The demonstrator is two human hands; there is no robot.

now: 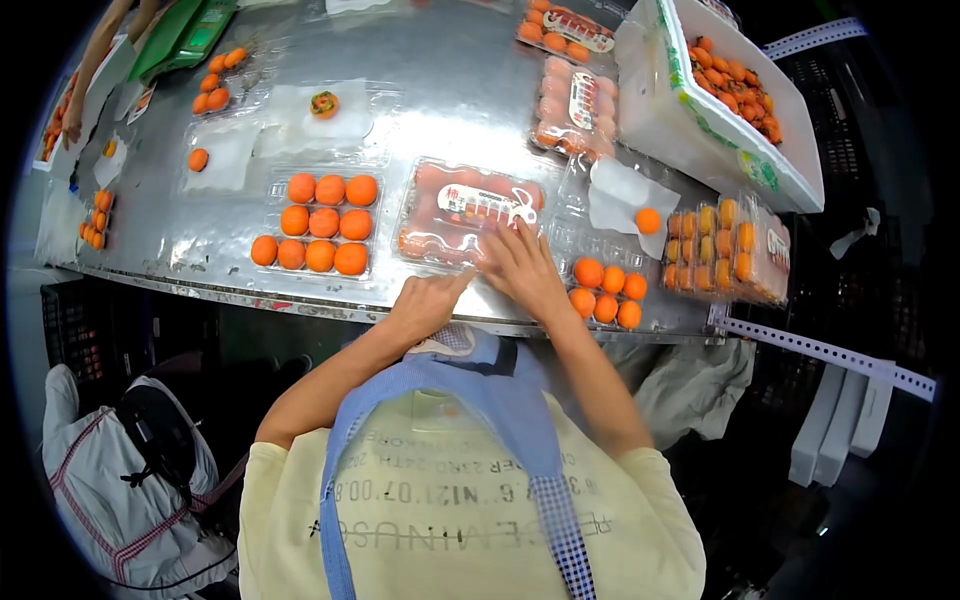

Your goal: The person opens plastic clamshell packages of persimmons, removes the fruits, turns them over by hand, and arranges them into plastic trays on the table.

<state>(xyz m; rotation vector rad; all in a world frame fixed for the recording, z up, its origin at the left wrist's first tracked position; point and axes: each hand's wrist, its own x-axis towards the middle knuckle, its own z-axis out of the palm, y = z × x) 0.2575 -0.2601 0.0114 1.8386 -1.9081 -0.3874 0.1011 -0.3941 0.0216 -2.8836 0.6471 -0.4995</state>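
Note:
A closed clear plastic box of persimmons (425,240) with a white printed label lies in front of me on the metal table. My right hand (522,265) rests over its lid and near front corner, fingers stretched out and apart. At the box's front edge is my left hand (428,305), its thumb pointing right and its other fingers bent forward, partly foreshortened. Left of the box stands an uncovered tray of persimmons (323,223) in rows. Another open tray of persimmons (605,290) sits to the right, close to my right forearm.
Stacked filled boxes (730,248) stand at the right table end. Behind them is a white foam crate (665,120) of loose fruit. More labelled boxes (575,105) lie at the back. White paper sheets (230,155) bear single fruits. Another person's arm (95,65) reaches in at far left.

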